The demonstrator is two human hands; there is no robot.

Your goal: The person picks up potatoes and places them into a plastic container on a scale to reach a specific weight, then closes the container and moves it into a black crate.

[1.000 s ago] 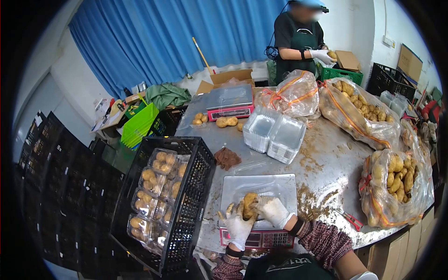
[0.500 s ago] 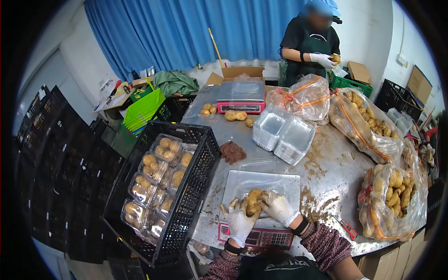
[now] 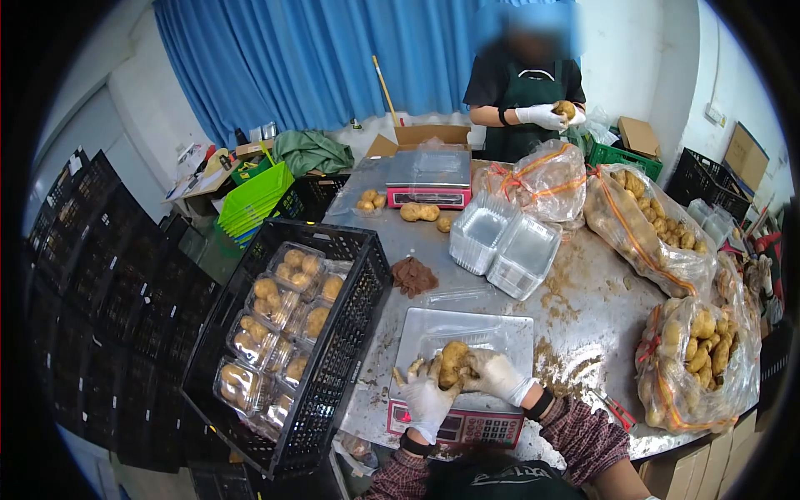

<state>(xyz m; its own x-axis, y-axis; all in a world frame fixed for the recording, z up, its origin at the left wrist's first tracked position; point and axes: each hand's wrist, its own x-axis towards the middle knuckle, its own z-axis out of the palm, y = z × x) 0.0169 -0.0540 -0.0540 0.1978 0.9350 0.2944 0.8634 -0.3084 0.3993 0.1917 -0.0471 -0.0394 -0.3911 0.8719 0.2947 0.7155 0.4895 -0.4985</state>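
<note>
A brown potato (image 3: 453, 363) is between my two gloved hands, over the near scale (image 3: 518, 346). My left hand (image 3: 427, 402) wears a soiled white glove and is closed round the potato's lower left side. From the right, my right hand (image 3: 500, 379) grips the same potato with bent fingers. Behind it, a clear plastic container (image 3: 475, 337) lies on the scale's metal plate, partly hidden by the potato and hands. The scale's red keypad panel (image 3: 479, 430) shows below my wrists.
A black crate (image 3: 329, 371) with packed potato boxes stands left. Beyond the scale are stacked clear containers (image 3: 522, 254), a brown cloth (image 3: 413, 276) and a second scale (image 3: 429, 197). Potato bags (image 3: 667, 392) and red-handled pliers (image 3: 618, 411) lie right. A co-worker (image 3: 533, 92) holds a potato across the table.
The potato has turned a little in my hands, which stay in nearly the same place. Across the table, the co-worker has shifted to the left, still holding a potato.
</note>
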